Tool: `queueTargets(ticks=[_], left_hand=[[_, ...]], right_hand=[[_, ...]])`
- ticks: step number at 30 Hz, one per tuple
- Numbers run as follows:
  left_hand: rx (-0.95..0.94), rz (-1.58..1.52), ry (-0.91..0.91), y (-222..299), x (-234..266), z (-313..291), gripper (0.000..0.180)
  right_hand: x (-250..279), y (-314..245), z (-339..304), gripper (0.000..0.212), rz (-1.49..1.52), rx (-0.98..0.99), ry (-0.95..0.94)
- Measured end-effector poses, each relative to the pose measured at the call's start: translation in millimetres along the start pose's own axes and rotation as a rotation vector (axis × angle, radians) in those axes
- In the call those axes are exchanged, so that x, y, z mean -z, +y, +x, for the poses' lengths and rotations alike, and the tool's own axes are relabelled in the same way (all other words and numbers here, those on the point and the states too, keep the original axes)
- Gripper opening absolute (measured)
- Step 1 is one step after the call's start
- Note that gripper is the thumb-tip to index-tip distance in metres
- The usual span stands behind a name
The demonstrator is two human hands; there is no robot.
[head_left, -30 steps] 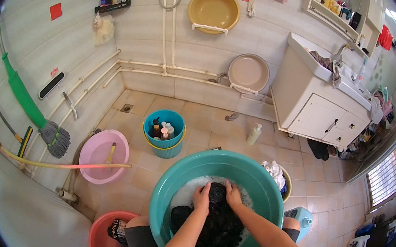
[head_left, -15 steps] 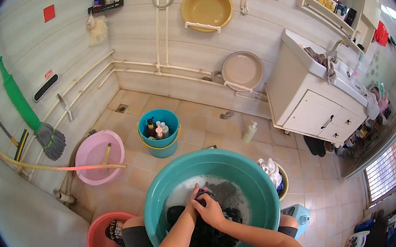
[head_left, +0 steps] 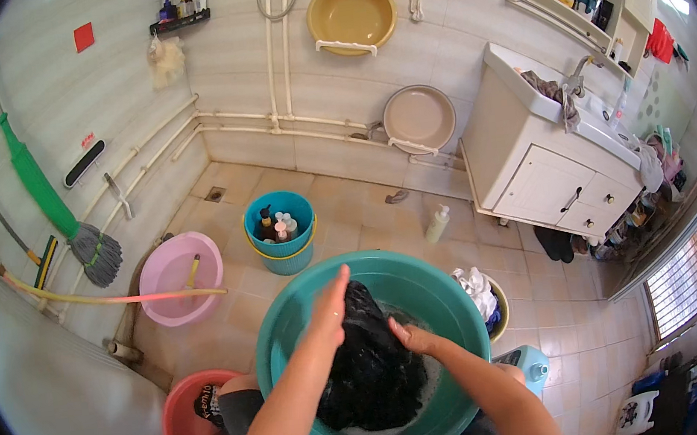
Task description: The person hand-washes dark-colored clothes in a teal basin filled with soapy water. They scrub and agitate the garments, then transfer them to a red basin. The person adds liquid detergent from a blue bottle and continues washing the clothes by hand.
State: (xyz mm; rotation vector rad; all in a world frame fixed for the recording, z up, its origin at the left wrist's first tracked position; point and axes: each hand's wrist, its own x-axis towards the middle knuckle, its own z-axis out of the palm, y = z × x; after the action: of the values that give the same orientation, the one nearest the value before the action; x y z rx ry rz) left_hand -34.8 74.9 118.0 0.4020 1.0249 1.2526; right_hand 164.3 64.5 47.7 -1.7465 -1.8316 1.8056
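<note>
A wet black garment [head_left: 371,374] lies bunched in the large green basin [head_left: 451,292] in front of me, its upper end raised toward the far rim. My left hand [head_left: 329,310], slightly blurred, is against the garment's left side with the fingers stretched out. On the other side my right hand [head_left: 414,336] grips the garment's edge, its thumb showing and the other fingers partly hidden. Soapy water [head_left: 430,384] with white suds shows around the cloth.
A red basin [head_left: 180,434] with clothes stands at lower left, a pink basin [head_left: 153,278] beyond it. The blue bucket [head_left: 284,259] holds several bottles. Right of me are a laundry-filled tub [head_left: 502,320] and blue jug [head_left: 536,368]. A pump bottle [head_left: 438,224] stands farther off.
My hands have moved apart from their clasp over the suds. The black garment has been raised and spread between them, covering much of the foam.
</note>
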Motion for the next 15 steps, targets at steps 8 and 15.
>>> queueTargets(ticks=[8, 15], left_hand=[[-0.162, 0.106, 0.029, 47.7, 41.9, -19.6, 0.032], [-0.483, 1.207, -0.213, 44.2, 60.2, -61.7, 0.045]], right_hand=[[7.7, 25.8, -34.2, 0.048, -0.451, 0.146, -0.060], [39.7, -26.2, -100.2, 0.015, 0.430, 0.491, 0.265]])
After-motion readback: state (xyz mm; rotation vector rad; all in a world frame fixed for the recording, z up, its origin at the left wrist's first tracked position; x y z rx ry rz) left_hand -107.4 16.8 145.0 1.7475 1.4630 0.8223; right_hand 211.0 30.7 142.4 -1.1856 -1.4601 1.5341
